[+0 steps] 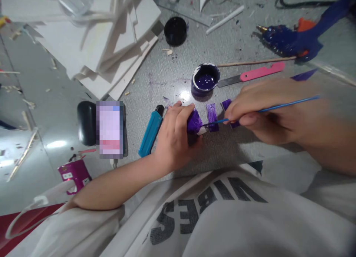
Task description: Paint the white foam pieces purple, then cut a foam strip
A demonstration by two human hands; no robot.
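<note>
White boards (97, 45) are piled on the gray counter (136, 97), past the left fingers. The fingers of the right hand (271, 121) pinch a thin blue brush (286, 104). The bent fingers of the left hand (175, 136) hold a purple piece (194, 120), and the brush tip touches it. A purple strip (211, 111) lies between both hands' fingers. The paint pot (205, 81) sits just beyond them.

Glossy paint (194, 120), smooth plastic cutter (151, 132)
</note>
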